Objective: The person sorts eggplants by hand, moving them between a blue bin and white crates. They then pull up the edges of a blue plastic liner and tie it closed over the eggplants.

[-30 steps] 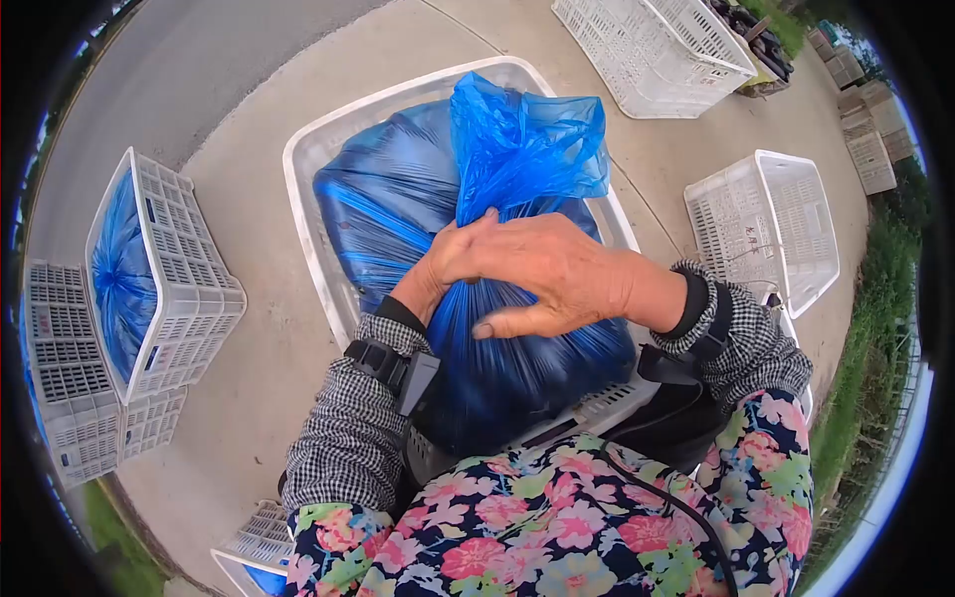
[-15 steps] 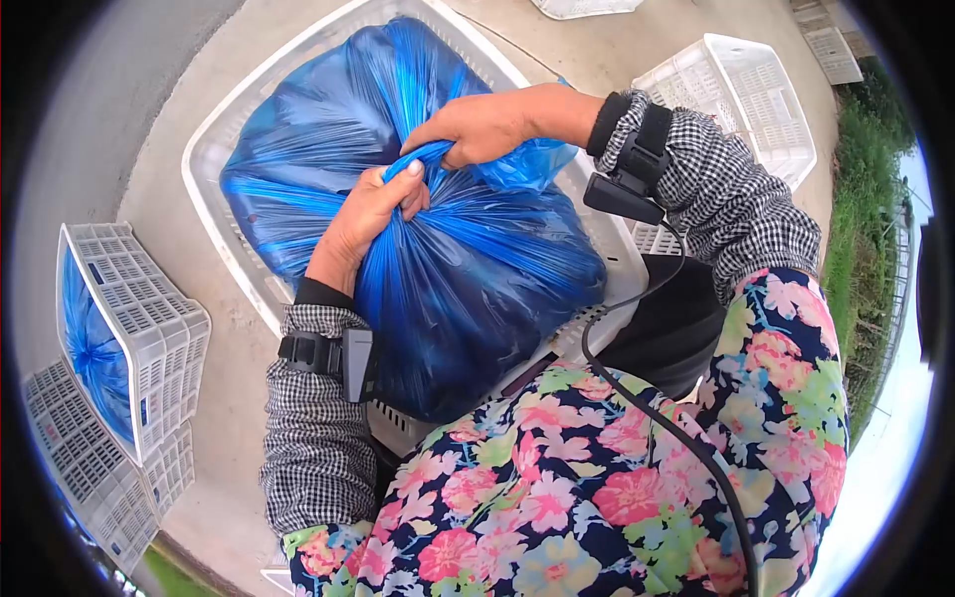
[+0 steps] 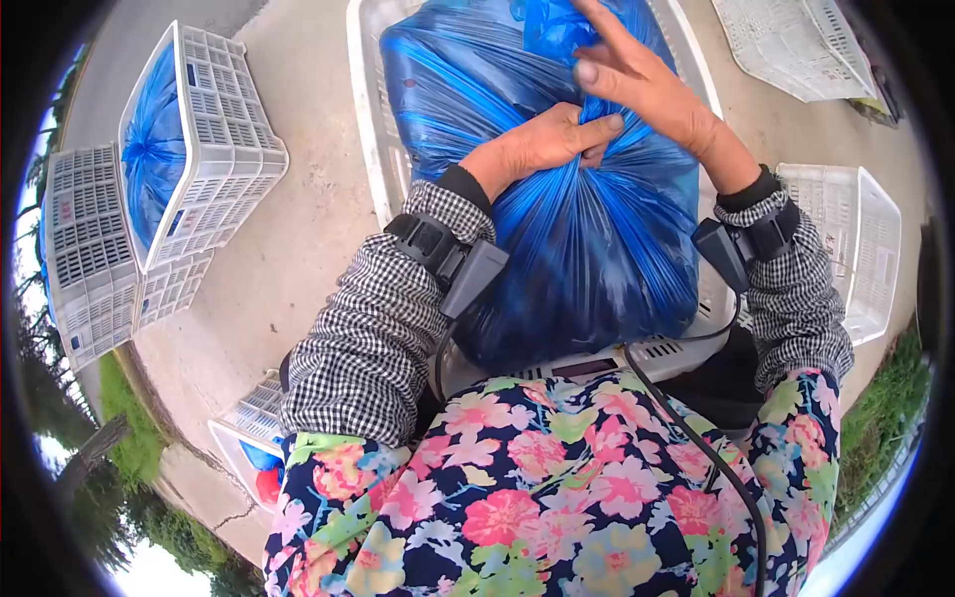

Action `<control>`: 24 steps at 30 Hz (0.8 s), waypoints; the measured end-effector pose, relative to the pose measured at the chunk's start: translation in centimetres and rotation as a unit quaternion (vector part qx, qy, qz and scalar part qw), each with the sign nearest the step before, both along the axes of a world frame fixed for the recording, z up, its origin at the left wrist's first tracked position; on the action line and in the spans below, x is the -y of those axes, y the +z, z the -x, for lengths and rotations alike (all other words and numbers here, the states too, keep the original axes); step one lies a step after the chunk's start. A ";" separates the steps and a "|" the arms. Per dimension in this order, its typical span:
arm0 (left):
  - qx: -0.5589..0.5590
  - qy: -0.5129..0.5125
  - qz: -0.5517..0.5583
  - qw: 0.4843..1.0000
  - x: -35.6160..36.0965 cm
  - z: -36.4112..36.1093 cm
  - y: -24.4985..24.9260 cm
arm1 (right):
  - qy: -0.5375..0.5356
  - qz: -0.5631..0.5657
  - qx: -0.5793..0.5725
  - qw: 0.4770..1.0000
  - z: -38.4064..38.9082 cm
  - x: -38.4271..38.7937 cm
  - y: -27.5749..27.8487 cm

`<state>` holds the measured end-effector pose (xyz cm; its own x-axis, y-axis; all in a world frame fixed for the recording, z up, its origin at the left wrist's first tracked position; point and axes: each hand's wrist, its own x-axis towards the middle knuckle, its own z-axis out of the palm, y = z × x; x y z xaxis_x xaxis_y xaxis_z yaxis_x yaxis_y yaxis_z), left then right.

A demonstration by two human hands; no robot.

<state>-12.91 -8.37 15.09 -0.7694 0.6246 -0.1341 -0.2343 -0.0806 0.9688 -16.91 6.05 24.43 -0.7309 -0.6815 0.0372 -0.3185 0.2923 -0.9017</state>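
Note:
A full blue plastic bag (image 3: pixel 587 239) fills a white slotted crate (image 3: pixel 366 119) right in front of me. My left hand (image 3: pixel 537 144) is clenched around the bag's gathered, twisted neck. My right hand (image 3: pixel 647 85) sits just above and to the right of it, fingers spread, touching the loose blue top of the bag. Whether the right hand pinches the plastic is hidden. Both wrists carry black strapped devices with a cable.
Stacked white crates (image 3: pixel 119 229) stand at the left on the concrete, one lined with blue plastic (image 3: pixel 154 139). More white crates lie at the right (image 3: pixel 865 249) and top right (image 3: pixel 796 45). Another crate with blue and red contents (image 3: pixel 254 448) sits by my left side. Grass borders the slab.
The view swung so the bag now sits higher in the frame. My right hand went from gripping the twisted neck to spreading its fingers over the bag's loose top; my left hand kept its grip.

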 end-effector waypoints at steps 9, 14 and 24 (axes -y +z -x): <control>-0.013 -0.034 0.046 0.998 1.0 0.1 -1.2 | 0.061 -0.288 0.092 0.951 -0.8 -7.8 -1.6; 0.060 0.051 -0.054 0.995 0.5 -0.7 -1.1 | 0.026 0.103 0.294 0.950 -2.4 -3.8 0.6; -0.012 0.063 0.028 0.998 0.4 -0.7 -1.7 | 0.080 -0.456 -0.159 0.872 -0.6 -3.4 -0.2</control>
